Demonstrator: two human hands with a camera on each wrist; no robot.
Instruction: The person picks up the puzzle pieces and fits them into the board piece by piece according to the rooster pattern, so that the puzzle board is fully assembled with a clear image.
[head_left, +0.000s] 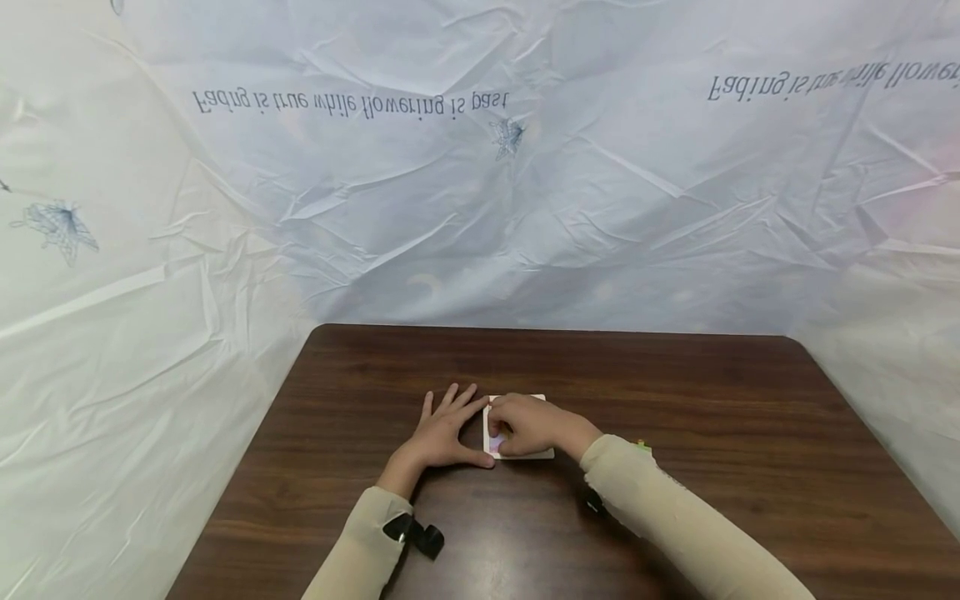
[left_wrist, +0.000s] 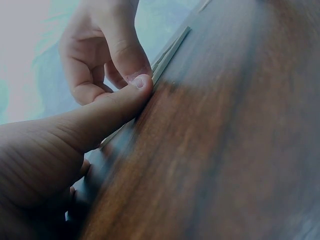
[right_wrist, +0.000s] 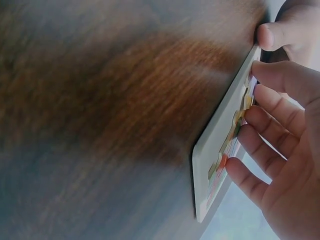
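Right fingers: on the right hand (head_left: 528, 425) they are bent, with the tips touching the board; I cannot tell whether they pinch a piece.
Left fingers: on the left hand (head_left: 442, 437) they are straight and spread apart, the thumb and forefinger beside the board's left corners.
Board: a thin, white-rimmed, rectangular board with rounded corners (right_wrist: 215, 142) lies flat on the table, under the right hand.
Pieces: small flat coloured shapes (right_wrist: 232, 134), green, yellow and orange-red, are slightly raised on it.
Sleeves: cream cloth with small wrinkles; a black strap (head_left: 405, 529) is at the left wrist.
Beside right sleeve: a small yellow-green thing (head_left: 643, 447), mostly hidden.
Table: a dark brown wood-grain table (head_left: 712, 400), smooth, shining near the front, its far corners rounded.
Room: a creased, whitish sheet (head_left: 420, 200) hangs around, printed with blue-grey butterflies and flipped lettering.
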